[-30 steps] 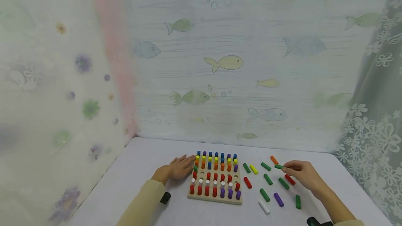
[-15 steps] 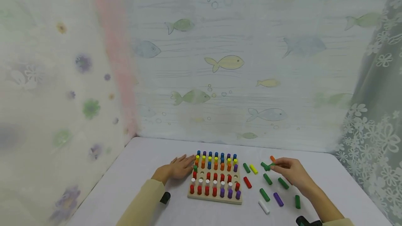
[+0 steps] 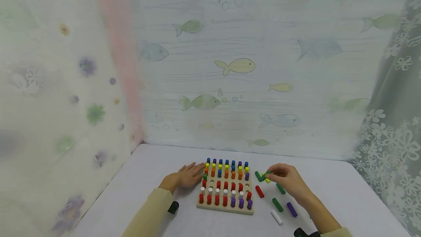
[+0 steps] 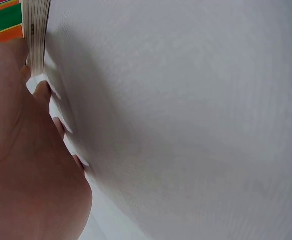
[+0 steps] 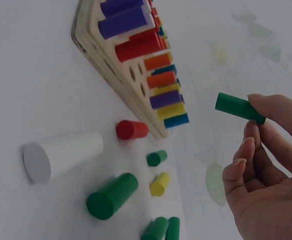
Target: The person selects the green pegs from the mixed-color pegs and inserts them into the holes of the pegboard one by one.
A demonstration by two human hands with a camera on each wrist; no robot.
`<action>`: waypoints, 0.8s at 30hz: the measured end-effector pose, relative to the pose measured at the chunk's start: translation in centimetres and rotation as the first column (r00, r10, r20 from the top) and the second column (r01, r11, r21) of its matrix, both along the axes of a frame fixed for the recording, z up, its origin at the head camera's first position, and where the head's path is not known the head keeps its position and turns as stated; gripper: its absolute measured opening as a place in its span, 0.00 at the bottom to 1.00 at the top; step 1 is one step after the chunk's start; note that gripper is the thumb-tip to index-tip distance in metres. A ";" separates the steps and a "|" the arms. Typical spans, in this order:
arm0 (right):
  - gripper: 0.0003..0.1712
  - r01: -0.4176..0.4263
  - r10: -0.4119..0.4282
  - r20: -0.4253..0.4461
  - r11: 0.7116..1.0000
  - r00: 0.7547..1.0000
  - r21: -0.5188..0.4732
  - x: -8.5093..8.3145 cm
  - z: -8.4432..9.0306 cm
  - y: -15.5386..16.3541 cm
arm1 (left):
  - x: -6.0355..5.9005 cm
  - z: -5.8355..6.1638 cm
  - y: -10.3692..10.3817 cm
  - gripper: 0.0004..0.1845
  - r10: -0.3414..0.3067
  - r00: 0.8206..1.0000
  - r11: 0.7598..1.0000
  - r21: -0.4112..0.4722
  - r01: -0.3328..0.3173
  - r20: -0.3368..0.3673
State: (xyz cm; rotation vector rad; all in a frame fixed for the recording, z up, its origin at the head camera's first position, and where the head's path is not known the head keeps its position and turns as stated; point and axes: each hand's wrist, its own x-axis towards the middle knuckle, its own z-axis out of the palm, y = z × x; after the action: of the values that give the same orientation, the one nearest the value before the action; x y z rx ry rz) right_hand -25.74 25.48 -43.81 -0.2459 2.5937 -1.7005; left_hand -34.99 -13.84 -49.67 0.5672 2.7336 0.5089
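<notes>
Grey table (image 3: 154,164) fills the lower part of the head view, backed by fish-print sheeting (image 3: 236,65). Wooden pegboard (image 3: 225,207) sits mid-table, most holes filled with upright pegs in blue, yellow, orange, red, white and purple; a few holes in the middle rows open. Left hand (image 3: 188,175) lies flat on the table against the board's left edge, fingers straight and relaxed, holding nothing; the left wrist view shows fingertips (image 4: 42,91) down on the cloth beside the board's side. Right hand (image 3: 285,179) is raised just right of the board, thumb and fingers pinching a green peg (image 5: 238,107) by one end, the free end pointing toward the board; peg is clear of the table. Loose pegs lie on the table right of the board: red peg (image 3: 259,191), white peg (image 3: 276,217), purple peg (image 3: 291,209), yellow peg (image 5: 159,184), and several more green pegs (image 3: 277,204).
</notes>
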 end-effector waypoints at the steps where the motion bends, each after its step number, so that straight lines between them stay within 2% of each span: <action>1: 0.17 -0.007 0.007 -0.009 1.000 1.000 0.003 0.0 0.0 -0.3 | 0.2 0.2 0.0 0.32 -0.001 1.000 1.000 0.002 0.001 0.002; 6: 0.17 -0.033 0.033 -0.023 0.999 0.999 0.010 0.0 0.1 -1.9 | 0.4 0.5 0.1 0.32 -0.002 1.000 1.000 -0.001 0.002 0.005; 16: 0.14 -0.115 0.114 -0.064 0.993 0.991 0.003 -0.1 -0.5 -4.3 | -0.7 -0.9 -0.2 0.32 0.006 1.000 1.000 -0.004 -0.006 0.003; 24: 0.13 -0.122 0.126 -0.120 0.992 0.985 0.038 -0.3 -0.9 -6.1 | -0.5 -0.6 0.0 0.31 0.004 1.000 1.000 -0.003 -0.004 0.002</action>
State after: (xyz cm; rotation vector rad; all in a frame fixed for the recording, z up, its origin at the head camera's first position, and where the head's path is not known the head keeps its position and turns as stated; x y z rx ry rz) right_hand -26.06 19.41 -44.74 -0.5149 2.6237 -1.6523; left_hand -35.50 -13.89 -50.25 0.5601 2.7341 0.5064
